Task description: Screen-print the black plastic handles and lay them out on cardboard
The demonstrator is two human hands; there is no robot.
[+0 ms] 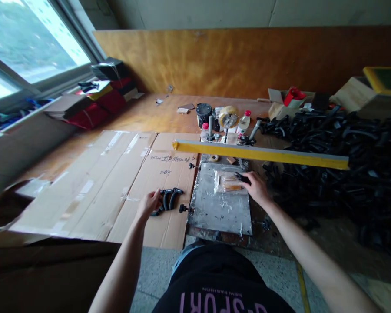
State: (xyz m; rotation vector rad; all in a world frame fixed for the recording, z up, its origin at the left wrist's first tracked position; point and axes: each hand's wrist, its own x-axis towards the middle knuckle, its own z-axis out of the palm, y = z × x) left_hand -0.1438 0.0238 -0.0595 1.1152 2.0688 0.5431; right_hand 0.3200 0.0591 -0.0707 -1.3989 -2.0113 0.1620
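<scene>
My left hand is closed at the left end of several curved black parts that lie side by side on the flattened cardboard. Over the right side of the metal plate, my right hand has its fingers closed on a small black part. Below that part, a piece in clear wrapping with orange-brown strips lies on the plate. Its right edge is partly hidden by my right hand.
A yellow bar spans above the plate's back edge. Behind it stand a tape roll, bottles and a black tub. Black parts are heaped at right; boxes sit by the window.
</scene>
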